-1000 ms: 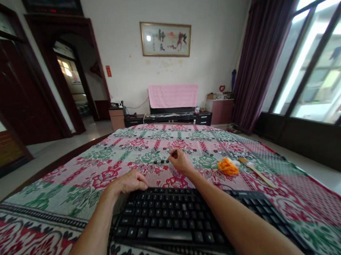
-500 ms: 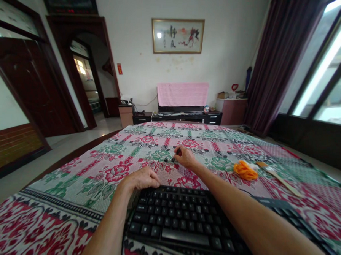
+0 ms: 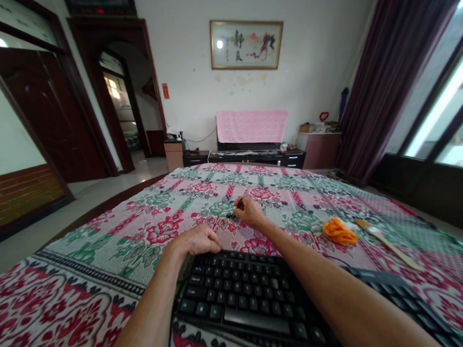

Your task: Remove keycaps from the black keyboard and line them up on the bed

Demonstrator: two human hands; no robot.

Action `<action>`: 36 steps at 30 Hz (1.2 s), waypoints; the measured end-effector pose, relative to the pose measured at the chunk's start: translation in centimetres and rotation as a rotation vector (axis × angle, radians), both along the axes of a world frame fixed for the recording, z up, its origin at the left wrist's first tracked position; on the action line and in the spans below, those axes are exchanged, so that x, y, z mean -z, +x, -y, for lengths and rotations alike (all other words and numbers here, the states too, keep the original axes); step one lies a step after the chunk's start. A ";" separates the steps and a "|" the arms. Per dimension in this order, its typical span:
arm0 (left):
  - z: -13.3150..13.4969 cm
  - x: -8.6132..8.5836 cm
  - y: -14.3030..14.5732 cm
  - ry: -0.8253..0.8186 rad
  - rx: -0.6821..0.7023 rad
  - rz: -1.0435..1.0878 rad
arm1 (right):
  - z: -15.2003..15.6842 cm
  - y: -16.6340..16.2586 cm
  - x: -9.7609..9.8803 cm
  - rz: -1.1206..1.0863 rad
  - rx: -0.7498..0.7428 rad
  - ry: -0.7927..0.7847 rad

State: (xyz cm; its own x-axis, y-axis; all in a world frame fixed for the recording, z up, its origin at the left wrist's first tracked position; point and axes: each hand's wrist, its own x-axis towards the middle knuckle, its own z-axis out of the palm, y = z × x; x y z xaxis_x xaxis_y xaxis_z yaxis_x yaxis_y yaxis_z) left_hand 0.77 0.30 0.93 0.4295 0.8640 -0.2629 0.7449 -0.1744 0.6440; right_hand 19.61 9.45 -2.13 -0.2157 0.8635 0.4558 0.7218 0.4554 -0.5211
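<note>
A black keyboard lies in front of me on a flowered cloth, tilted slightly. My left hand is closed at its far left corner, fingers curled down over the back edge; the fingertips are partly hidden. Beyond the keyboard, my right hand pinches a small black piece, too small to name surely. Just left of those fingertips, small dark bits lie on the cloth.
To the right lie an orange cloth bundle, a wooden-handled brush and a second black keyboard, partly behind my right forearm. A low cabinet with a pink cloth stands by the far wall.
The view has shifted slightly. My right hand has moved a little left and closer to the dark bits on the cloth. My left hand stays at the keyboard's corner.
</note>
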 end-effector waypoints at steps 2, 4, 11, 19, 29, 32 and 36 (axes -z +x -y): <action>0.0 0.0 0.0 0.005 0.008 -0.001 | 0.0 0.0 0.1 0.002 -0.006 0.003; 0.0 0.0 -0.1 -0.001 0.011 0.004 | -0.1 0.0 0.2 0.003 -0.010 0.003; 0.0 0.1 0.0 -0.031 -0.006 0.021 | -0.1 0.3 0.4 -0.012 -0.044 -0.027; 0.2 -0.3 0.1 -0.013 -0.009 0.006 | -0.7 2.7 0.0 -0.162 -0.047 0.002; 0.0 0.0 0.0 -0.010 -0.011 -0.002 | -1.4 4.2 0.7 -0.171 -0.072 -0.007; 0.0 0.0 -0.1 -0.012 -0.004 0.009 | -1.3 4.2 0.7 -0.131 -0.071 -0.004; 0.0 0.2 -0.2 -0.005 -0.001 0.018 | -0.9 4.4 0.5 -0.069 -0.042 -0.020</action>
